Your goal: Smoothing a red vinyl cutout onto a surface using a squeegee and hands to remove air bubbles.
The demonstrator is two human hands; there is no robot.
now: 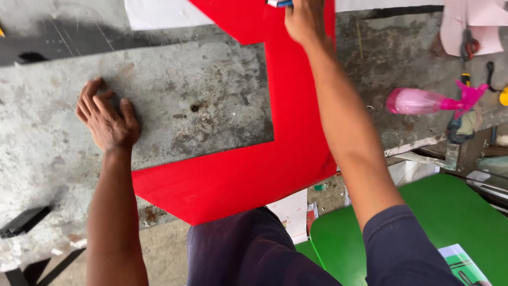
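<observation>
A large red sheet point(296, 132), cut in an angular L-like shape, lies on a worn grey worktable point(211, 95) and overhangs its near edge. My right hand point(304, 18) reaches to the top of the view over the red sheet, closed around a small blue and white tool point(279, 3) that is mostly cut off by the frame. My left hand point(106, 117) rests on the bare table left of the sheet, fingers curled and loosely together, holding nothing.
A pink spray bottle point(423, 100) lies on the table to the right, next to scissors point(470, 47) and pale pink paper point(476, 21). A white sheet point(159, 13) lies at the top. A green board point(444, 217) sits low right. A black bar point(24, 221) lies at the left.
</observation>
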